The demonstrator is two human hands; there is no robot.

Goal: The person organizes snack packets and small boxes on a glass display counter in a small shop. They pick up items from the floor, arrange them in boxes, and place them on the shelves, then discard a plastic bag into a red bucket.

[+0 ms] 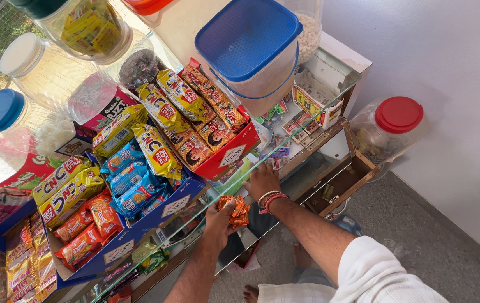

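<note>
My left hand (219,217) grips a bunch of small orange candy packets (239,210) under the glass counter top (307,120). Just right of it my right hand (262,180), with red and white bangles at the wrist, rests palm down on the shelf beneath the glass, fingers spread and holding nothing. Above both hands stand a red box (230,156) and a blue box (181,199) packed with yellow, blue and orange biscuit packets.
A blue-lidded tub (249,46) and several clear jars with white, blue and red lids stand on and beside the counter. An open wooden drawer (345,179) juts out at right. Grey floor and my bare foot (249,293) lie below.
</note>
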